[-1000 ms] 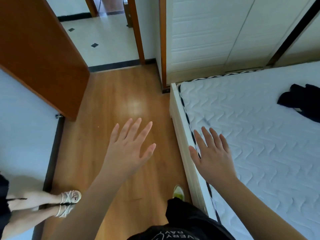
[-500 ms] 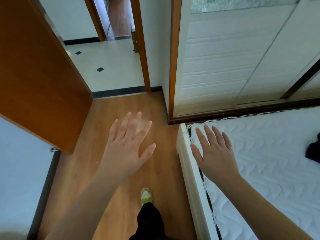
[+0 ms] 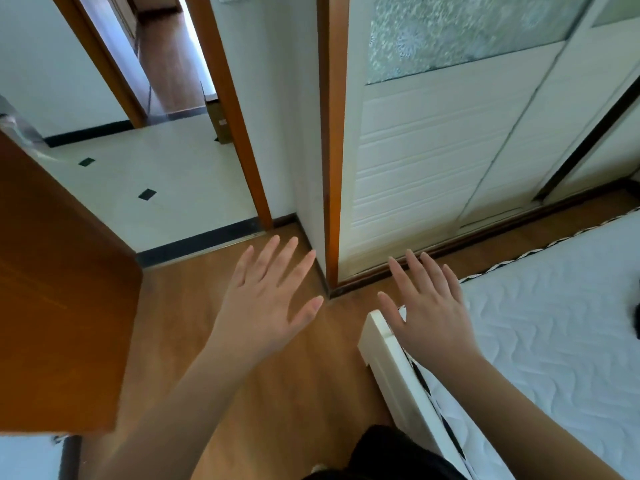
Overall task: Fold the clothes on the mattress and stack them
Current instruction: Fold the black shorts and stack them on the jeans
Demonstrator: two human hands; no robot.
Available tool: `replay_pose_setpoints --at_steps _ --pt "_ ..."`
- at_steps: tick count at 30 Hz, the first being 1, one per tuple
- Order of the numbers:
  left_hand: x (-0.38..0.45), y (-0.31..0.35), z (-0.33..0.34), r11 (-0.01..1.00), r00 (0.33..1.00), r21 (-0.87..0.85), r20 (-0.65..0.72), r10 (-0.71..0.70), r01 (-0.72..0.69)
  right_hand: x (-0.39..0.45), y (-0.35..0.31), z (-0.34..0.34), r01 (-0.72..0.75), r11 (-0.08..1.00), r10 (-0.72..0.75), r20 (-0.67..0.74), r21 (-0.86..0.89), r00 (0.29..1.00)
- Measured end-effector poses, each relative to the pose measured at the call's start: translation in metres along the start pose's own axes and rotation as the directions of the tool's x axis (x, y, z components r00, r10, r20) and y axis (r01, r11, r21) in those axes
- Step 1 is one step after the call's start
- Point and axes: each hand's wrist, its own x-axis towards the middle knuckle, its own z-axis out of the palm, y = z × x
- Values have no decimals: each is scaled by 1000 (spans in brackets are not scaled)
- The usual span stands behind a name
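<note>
Two hands, left hand [image 3: 266, 306] and right hand [image 3: 429, 313], spread wide, empty; one mattress [image 3: 554, 323], whose dark clothes [image 3: 636, 318] have slid nearly out of view.

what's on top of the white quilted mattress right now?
On the white quilted mattress, only a sliver of dark clothing shows at the right frame edge; the right hand covers its near corner.

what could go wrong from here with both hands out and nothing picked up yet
1. Both the left hand and the right hand are open and hold nothing, and only a sliver of dark clothing shows at the right edge, so a reach now would likely miss it.
2. The bed frame corner juts out just below the right hand; stepping forward might bump it.
3. The open wooden door crowds the left side.
</note>
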Motion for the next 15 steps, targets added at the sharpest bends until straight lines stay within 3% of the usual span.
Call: replay_pose_setpoints --at_steps 7,15 --pt "130 -13 16 985 985 19 -2 171 -171 89 20 7 -126 992 126 1 23 992" --pt "282 6 16 922 923 56 0 384 -384 193 84 22 -304 951 304 -2 59 953"
